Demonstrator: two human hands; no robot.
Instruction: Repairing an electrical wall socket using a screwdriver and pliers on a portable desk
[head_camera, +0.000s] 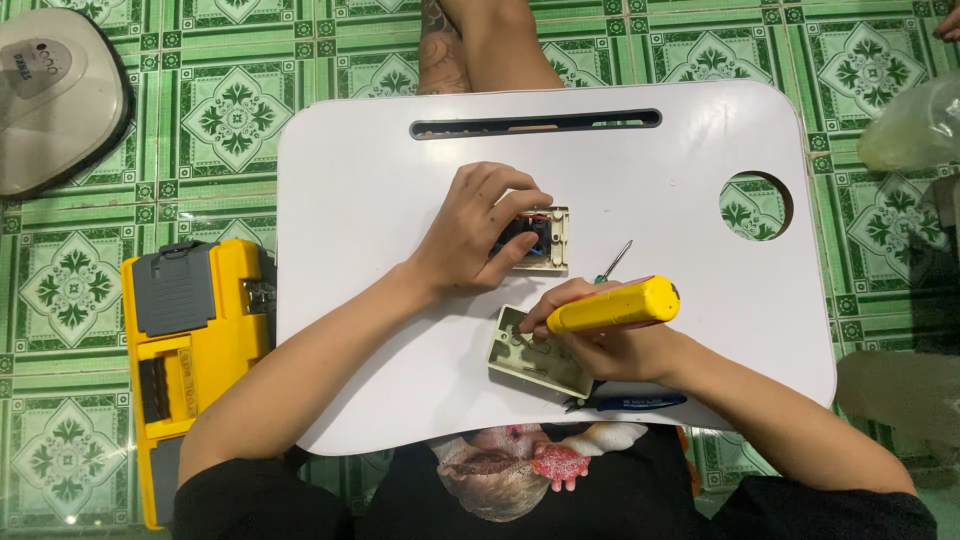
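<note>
Left hand (470, 235) at counter (380, 170) centre, fingers grasping switch box (548, 240) with red and dark wiring inside. Right hand (600, 345) at 5 o'clock from it, fingers clenched around yellow screwdriver (615, 305), tip pointing toward 1 o'clock. Empty cover plate (535, 352) lying beneath right hand. Yellow toolbox (190, 350) open on floor at 9 o'clock; contents unclear.

We see our left hand (470, 235) on the white counter (360, 180), its fingers (520, 190) gripping a beige switch box (550, 240) with wires inside. Our right hand (600, 345) holds a yellow screwdriver (615, 305), resting on a beige cover plate (530, 355). A yellow toolbox (190, 350) sits left on the green tiled floor (230, 110).
</note>
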